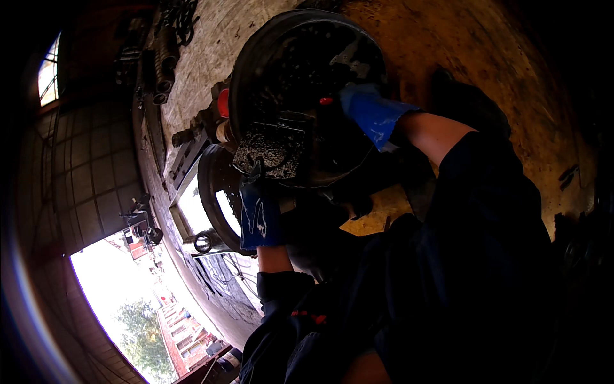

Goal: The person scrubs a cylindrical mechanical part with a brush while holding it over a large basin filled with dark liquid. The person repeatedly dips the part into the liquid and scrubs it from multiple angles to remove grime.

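A large round dark basin (240, 77) is in front of me, with dark, bubble-flecked liquid inside. My left hand (259, 214), in a wet blue glove, is closed on the lower edge of a blocky dark part (272, 148). That part is speckled with pale foam or grit and is at the basin's near left side. My right hand (374, 114), in another blue glove, reaches into the basin from the right. Its fingers are lost in shadow, so any grip is hidden. A small red piece (326, 101) shows just left of those fingers.
Left of the basin are a red round object (223, 103) and a dark ring-shaped rim (208, 185). Dark coiled metal parts (164, 67) lie farther left on pale ground. Stained orange-brown floor (473, 45) spreads to the right. A bright doorway (112, 275) opens at lower left.
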### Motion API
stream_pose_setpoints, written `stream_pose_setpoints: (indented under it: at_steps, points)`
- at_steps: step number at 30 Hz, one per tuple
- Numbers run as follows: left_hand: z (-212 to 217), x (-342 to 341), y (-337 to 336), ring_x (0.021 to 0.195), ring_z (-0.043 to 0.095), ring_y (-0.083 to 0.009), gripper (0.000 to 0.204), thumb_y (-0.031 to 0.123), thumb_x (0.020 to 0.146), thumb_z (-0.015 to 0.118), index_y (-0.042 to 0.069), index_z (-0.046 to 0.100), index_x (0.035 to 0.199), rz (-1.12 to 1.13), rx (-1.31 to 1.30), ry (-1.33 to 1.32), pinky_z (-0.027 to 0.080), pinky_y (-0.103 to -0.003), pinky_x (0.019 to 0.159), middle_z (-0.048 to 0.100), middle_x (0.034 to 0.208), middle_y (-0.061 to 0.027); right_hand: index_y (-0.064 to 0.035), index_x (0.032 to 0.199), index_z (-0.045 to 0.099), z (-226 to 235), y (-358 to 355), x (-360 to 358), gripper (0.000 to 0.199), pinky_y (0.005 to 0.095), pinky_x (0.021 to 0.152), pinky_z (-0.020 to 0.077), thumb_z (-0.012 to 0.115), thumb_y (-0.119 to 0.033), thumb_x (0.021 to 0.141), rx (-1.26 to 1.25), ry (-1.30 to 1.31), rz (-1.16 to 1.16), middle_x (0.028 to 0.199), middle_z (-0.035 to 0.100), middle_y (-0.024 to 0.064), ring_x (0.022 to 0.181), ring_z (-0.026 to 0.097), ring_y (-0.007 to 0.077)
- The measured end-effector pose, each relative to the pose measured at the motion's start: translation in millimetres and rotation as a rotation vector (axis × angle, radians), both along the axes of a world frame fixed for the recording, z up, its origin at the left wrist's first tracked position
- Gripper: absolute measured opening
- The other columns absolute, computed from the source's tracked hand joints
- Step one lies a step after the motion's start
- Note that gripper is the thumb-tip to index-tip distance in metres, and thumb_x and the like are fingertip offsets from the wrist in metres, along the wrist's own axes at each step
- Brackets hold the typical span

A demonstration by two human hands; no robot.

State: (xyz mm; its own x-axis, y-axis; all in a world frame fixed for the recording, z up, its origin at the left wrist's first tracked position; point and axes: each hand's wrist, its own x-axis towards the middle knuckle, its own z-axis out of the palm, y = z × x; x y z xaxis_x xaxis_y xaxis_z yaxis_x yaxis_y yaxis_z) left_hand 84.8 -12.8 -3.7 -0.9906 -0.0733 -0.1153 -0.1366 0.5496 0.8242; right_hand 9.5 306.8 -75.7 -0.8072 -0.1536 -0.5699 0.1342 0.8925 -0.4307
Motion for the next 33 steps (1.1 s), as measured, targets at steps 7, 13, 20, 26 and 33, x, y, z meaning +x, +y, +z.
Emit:
stream_pose_setpoints:
  at_steps: [7, 13, 20, 26, 33]
  points:
    - [17.1, -5.5, 32.8, 0.097, 0.069, -0.0217, 0.027, 0.012, 0.1, 0.056, -0.002, 0.066, 0.121, -0.107, -0.02, 0.038, 0.055, -0.033, 0.088, 0.072, 0.111, -0.0128, -0.023, 0.121, 0.07, -36.1, -11.9, 18.0, 0.03, 0.0431, 0.092, 0.0539, 0.059, -0.024, 0.094, -0.046, 0.206, 0.02, 0.117, 0.071, 0.0091, 0.11, 0.068, 0.0276]
    - [7.6, -106.4, 78.8, 0.106, 0.067, -0.0235, 0.03, 0.011, 0.1, 0.051, 0.0, 0.065, 0.125, -0.373, -0.222, 0.229, 0.052, -0.033, 0.093, 0.069, 0.117, -0.0151, -0.0128, 0.095, 0.074, -47.4, -6.8, 46.6, 0.016, 0.0429, 0.078, 0.0555, 0.061, -0.018, 0.087, -0.128, 0.443, -0.025, 0.094, 0.073, 0.0122, 0.086, 0.072, 0.0303]
    - [40.9, -258.4, 166.0, 0.114, 0.063, -0.025, 0.034, 0.012, 0.101, 0.045, 0.002, 0.063, 0.128, -0.461, -0.28, 0.493, 0.049, -0.033, 0.099, 0.066, 0.124, -0.0167, -0.0148, 0.093, 0.075, -35.2, -17.0, 42.6, 0.016, 0.0407, 0.075, 0.0572, 0.062, -0.022, 0.087, -0.138, 0.361, 0.034, 0.095, 0.074, 0.007, 0.089, 0.072, 0.0255]
    - [40.7, -287.0, 177.1, 0.122, 0.06, -0.0263, 0.038, 0.013, 0.102, 0.04, 0.003, 0.061, 0.132, -0.591, -0.474, 0.542, 0.046, -0.033, 0.104, 0.063, 0.131, -0.018, -0.0167, 0.101, 0.076, -19.1, -7.3, 30.9, 0.022, 0.0412, 0.078, 0.058, 0.059, -0.028, 0.091, -0.097, 0.13, 0.1, 0.102, 0.075, 0.0058, 0.095, 0.072, 0.0258]
    - [60.0, -191.1, 71.5, 0.113, 0.063, -0.0234, 0.036, 0.018, 0.103, 0.042, 0.004, 0.062, 0.128, -0.377, -0.302, 0.233, 0.048, -0.031, 0.098, 0.066, 0.123, -0.0144, -0.0198, 0.11, 0.073, -13.9, -28.4, 29.2, 0.027, 0.0425, 0.083, 0.0568, 0.056, -0.031, 0.093, -0.006, 0.145, 0.125, 0.103, 0.075, 0.0057, 0.096, 0.071, 0.0293]
